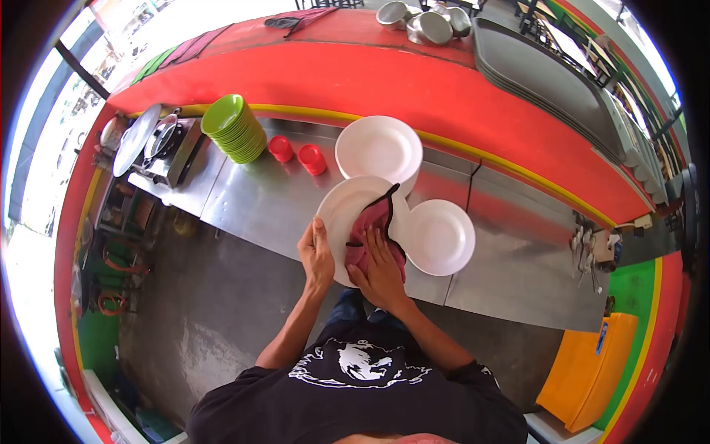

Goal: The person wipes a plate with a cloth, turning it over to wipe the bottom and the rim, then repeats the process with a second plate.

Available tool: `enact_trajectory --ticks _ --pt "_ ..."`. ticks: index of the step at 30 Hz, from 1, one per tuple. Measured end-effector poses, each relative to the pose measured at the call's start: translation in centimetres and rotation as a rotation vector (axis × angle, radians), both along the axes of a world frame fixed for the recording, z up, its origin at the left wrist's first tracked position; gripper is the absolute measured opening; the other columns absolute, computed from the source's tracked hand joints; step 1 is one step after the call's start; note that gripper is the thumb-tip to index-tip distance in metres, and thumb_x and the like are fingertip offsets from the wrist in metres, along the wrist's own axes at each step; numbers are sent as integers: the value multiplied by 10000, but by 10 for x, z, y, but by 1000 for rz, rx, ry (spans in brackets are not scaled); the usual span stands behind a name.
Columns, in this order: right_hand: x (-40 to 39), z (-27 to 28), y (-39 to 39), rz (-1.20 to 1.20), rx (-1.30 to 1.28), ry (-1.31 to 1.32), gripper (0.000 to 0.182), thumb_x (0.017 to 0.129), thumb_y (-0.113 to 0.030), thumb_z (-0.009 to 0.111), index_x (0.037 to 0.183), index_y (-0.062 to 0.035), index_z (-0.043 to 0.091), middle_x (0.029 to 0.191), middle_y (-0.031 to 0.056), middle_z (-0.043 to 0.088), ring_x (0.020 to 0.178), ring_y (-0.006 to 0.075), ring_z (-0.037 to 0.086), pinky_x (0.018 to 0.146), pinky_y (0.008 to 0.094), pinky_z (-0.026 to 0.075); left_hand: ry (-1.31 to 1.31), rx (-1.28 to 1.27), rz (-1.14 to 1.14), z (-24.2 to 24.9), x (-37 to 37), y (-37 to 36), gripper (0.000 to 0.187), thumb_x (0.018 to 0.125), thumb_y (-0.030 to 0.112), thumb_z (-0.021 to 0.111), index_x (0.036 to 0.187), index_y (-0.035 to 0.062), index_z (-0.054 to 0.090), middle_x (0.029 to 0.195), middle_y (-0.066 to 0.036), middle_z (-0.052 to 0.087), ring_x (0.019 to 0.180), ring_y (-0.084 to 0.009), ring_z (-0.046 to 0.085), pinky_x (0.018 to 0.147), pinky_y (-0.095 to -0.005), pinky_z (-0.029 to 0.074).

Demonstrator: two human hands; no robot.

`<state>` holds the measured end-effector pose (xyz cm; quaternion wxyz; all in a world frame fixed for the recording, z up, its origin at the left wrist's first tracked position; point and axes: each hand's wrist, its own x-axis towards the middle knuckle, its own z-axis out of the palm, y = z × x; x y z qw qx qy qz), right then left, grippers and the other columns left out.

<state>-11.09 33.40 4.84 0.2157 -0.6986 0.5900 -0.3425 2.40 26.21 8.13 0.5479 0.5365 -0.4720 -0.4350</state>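
Note:
My left hand grips the left rim of a white plate, thumb on the upper face and fingers hidden below. The plate is held above the front part of a steel counter. Over its right side lies a dark pink cloth with black edging. My right hand presses this cloth to the plate, its fingers stretched out and close together. Just beyond is a stack of white plates. Another white plate or stack stands to the right, partly overlapped by the held plate.
Green bowls are stacked left of two red cups on the steel counter. A stove with a pan stands far left, and cutlery far right. Grey trays and metal pots top the red wall.

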Motion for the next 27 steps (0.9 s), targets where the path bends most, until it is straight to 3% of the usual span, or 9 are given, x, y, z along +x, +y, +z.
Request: enact_trajectory --ticks 4,5,12,16,19,22,23,26,27 --pt "9 1 2 146 -19 -127 791 957 -386 572 1526 61 254 1601 281 215 1497 430 193 1209 522 180 8 41 -95 2 -5 10 492 1069 412 479 891 -32 594 743 55 459 723 -62 385 618 -244 344" --pt "8 2 -1 154 -32 -133 793 952 -381 580 1525 62 256 1603 278 215 1497 430 192 1207 530 178 -34 72 -167 -5 1 10 483 1072 404 472 991 -24 682 814 34 577 753 -52 481 659 -222 408" --pt "-13 7 -38 -315 -233 188 819 887 -466 641 1532 -53 350 1604 214 273 1494 429 205 1188 573 188 61 81 -276 15 -1 14 495 1070 410 478 971 -47 641 768 60 492 741 -52 396 628 -239 356" --pt "-8 18 -46 -405 -295 234 837 888 -519 623 1533 -58 354 1607 195 277 1493 434 200 1188 585 175 74 139 -392 17 26 -2 489 1074 399 473 1001 -58 633 773 59 496 744 -50 396 628 -232 351" --pt "9 31 -54 -184 -296 409 790 905 -502 606 1526 -73 375 1603 164 297 1493 404 214 1194 570 173 23 82 -508 5 41 -20 478 1082 379 461 1034 -66 630 776 58 495 732 -51 391 616 -234 350" --pt "25 46 -63 -69 -338 422 749 913 -479 594 1523 -93 391 1597 129 323 1495 364 231 1200 549 170 -2 15 -601 10 52 -38 456 1090 346 450 1036 -68 632 781 64 471 719 -52 372 600 -239 345" --pt "26 53 -67 -100 -379 437 742 882 -464 635 1503 -117 423 1541 94 405 1447 335 321 1194 516 205 -1 5 -620 17 56 -42 453 1089 345 452 1040 -67 635 775 65 462 717 -50 366 598 -238 339" --pt "29 71 -78 -233 -403 429 731 844 -427 689 1476 -143 457 1437 76 489 1354 309 414 1143 498 277 -58 -19 -630 34 69 -52 447 1086 345 462 983 -57 626 736 72 415 694 -43 336 574 -241 301" --pt "30 79 -81 -315 -443 427 693 802 -376 751 1411 -147 514 1313 52 557 1215 280 511 1047 465 374 -87 -25 -625 36 74 -55 448 1085 346 465 952 -52 621 720 74 396 684 -40 323 563 -243 285"
